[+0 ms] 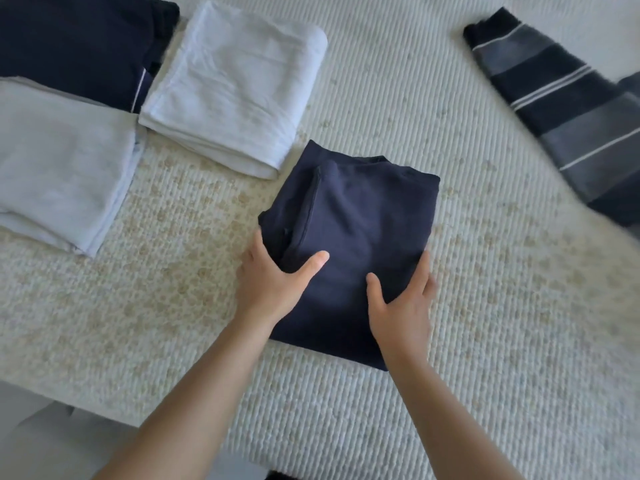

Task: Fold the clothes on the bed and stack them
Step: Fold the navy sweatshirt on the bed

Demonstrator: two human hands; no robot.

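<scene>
No readable text (clothes plain).

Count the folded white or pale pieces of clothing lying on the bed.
2. One white folded piece lies at the upper left, beside the dark garment. A pale folded piece lies at the left edge of view. More may be hidden outside the frame.

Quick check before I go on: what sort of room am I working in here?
Most likely a bedroom: the surface is a ribbed cream bedspread, with folded white cloths and a folded navy garment on it.
</scene>
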